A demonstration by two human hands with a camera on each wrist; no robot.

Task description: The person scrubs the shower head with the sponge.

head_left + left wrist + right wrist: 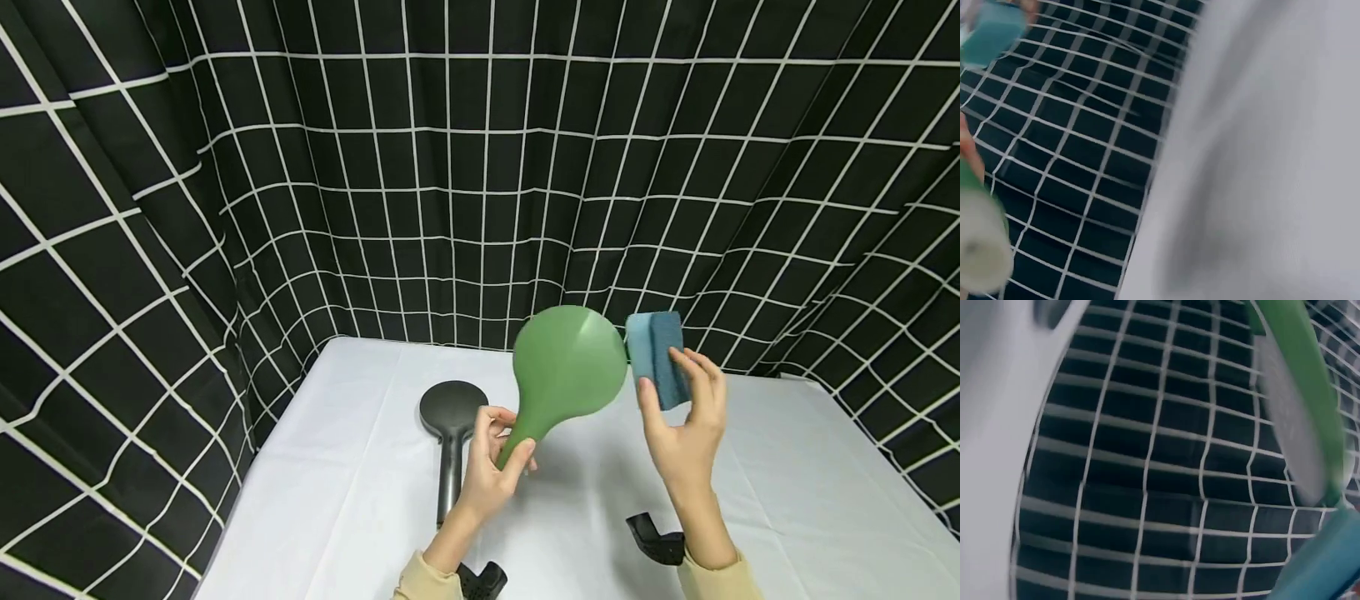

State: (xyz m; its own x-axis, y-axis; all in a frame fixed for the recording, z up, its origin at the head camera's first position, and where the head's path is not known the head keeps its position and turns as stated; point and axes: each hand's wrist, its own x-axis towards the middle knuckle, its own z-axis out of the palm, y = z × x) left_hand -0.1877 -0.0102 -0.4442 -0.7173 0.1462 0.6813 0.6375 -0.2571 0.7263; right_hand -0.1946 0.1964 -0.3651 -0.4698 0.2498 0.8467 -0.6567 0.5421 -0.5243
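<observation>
My left hand [491,467] grips the handle of a green shower head [566,362], raised over the table with its round green back facing the head camera. In the left wrist view the pale open end of its handle [982,250] shows. The right wrist view catches its white face [1288,419] from the side. My right hand [690,425] pinches a two-tone blue sponge [660,358] between thumb and fingers. The sponge stands upright, right at the shower head's right edge. A dark grey shower head [453,408] lies on the table, its handle partly behind my left hand.
A white cloth covers the table [360,467]. Black curtains with a white grid [465,167] hang behind it and on both sides. Black wrist-worn pieces [656,540] sit at both wrists, below the beige sleeves [720,579].
</observation>
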